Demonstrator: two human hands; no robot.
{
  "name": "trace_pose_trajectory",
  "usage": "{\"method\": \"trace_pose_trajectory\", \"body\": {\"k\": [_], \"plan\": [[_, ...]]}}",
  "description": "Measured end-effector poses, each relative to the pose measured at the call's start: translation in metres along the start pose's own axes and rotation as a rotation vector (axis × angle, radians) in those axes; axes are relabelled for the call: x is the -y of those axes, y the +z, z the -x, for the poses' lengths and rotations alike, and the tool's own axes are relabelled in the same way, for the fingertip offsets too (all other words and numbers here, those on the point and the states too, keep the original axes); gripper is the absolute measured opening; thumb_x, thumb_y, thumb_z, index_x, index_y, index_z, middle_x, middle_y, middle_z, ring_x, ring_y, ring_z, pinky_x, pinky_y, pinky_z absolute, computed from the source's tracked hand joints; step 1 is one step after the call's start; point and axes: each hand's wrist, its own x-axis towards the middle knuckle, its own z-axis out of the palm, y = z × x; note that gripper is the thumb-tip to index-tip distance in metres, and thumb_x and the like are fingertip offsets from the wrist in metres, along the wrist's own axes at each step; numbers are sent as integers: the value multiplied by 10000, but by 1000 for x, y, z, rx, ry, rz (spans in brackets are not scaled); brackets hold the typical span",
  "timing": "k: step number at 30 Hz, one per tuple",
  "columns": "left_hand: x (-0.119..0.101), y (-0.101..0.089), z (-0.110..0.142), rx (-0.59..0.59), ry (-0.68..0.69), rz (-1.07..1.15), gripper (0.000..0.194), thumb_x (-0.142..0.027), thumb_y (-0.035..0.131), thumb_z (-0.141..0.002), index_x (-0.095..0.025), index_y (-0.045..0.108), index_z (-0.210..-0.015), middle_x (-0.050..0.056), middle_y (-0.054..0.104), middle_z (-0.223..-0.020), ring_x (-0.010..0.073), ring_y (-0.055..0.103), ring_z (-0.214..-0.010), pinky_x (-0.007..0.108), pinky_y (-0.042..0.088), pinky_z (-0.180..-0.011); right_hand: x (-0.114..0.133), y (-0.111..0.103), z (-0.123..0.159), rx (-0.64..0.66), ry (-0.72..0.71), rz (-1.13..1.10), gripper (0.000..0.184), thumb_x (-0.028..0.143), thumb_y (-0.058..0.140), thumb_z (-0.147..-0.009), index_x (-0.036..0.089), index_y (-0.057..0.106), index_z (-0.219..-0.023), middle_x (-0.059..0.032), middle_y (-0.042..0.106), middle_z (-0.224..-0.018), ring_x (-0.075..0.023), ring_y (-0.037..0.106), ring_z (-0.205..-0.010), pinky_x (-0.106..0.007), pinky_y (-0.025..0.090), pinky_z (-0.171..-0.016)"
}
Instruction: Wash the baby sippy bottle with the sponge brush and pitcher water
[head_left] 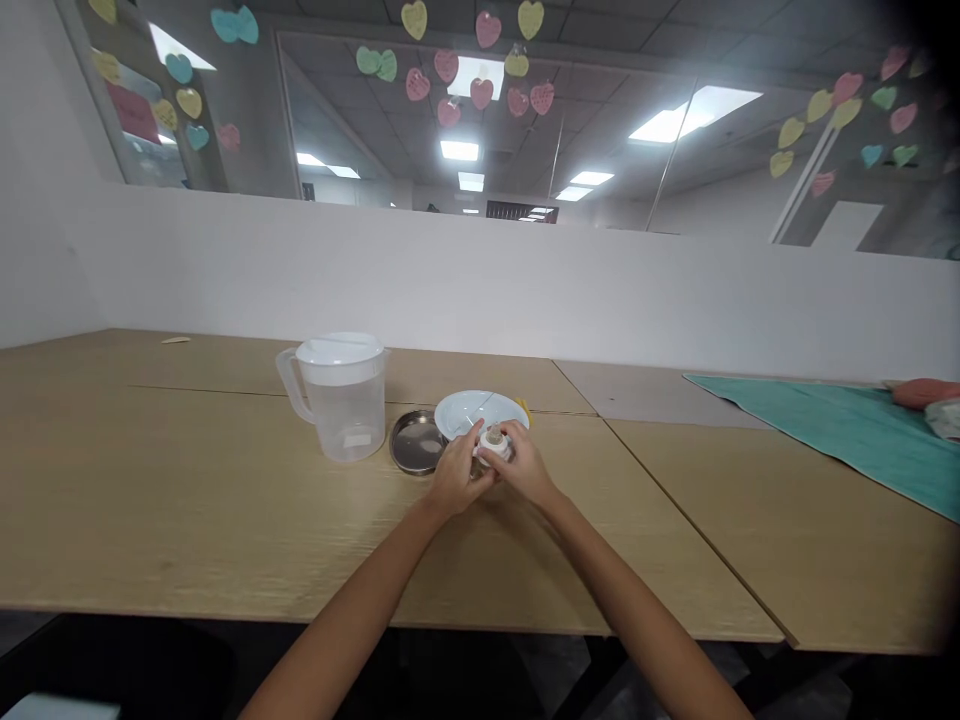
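Both of my hands meet around what looks like a baby bottle (494, 441), with a white collar and a clear teat on top. My left hand (454, 472) wraps it from the left side, and my right hand (528, 468) has its fingers closed on the white collar from the right. Most of the bottle's lower part is hidden by the hands. Just behind them sits a white bowl (469, 404). A round, shallow metal dish (417, 442) lies to the left, partly covered by the bowl and my left hand.
A clear plastic pitcher with a white lid (346, 405) stands left of the metal dish. Something thin and yellow (524, 407) shows at the bowl's right edge. A teal cloth (840, 420) covers the table's right side, with a reddish item (926, 393) on it. Behind rises a white wall (480, 285).
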Motion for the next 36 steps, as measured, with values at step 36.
{"method": "trace_pose_trajectory", "body": {"k": [36], "plan": [[-13,11,-2,-60,-7,-139,770,-499,535,-785,-126,218,-1380,151,539,-1182,277,507,-1073,428,401,-917,-7,-24,-5,159,237,-270,739,408,691,-653,255,392,-1312,-66,519,-1217,-188,500,-1053,-329,415,-890]]}}
